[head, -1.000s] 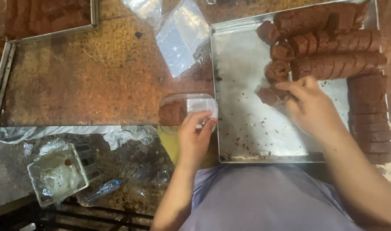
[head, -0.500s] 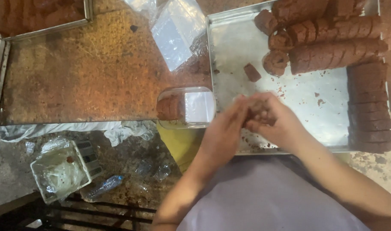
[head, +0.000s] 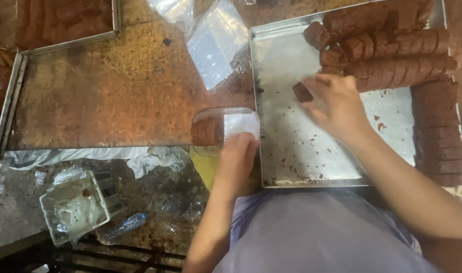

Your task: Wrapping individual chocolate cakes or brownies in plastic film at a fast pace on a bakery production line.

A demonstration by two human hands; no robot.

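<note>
Hands parted since half a second ago. Right hand (head: 339, 103): grip pinching brown slice (head: 302, 92) over tray (head: 312, 156). Left hand (head: 239, 154): grip on clear container (head: 215, 129), closure uncertain.

A clear plastic tub (head: 222, 130) with a white label sits beside the tray's left edge. Clear plastic bags (head: 215, 43) lie beyond it.

Single view only: head-worn camera, looking almost straight down from above the person's chest. Close range; the person's torso fills the bottom edge, both forearms enter from below. The frame covers the rusty brown surface (head: 114, 96) on the left and the metal tray (head: 291, 151) on the right, whose far right side is cut off. No second view overlaps.
</note>
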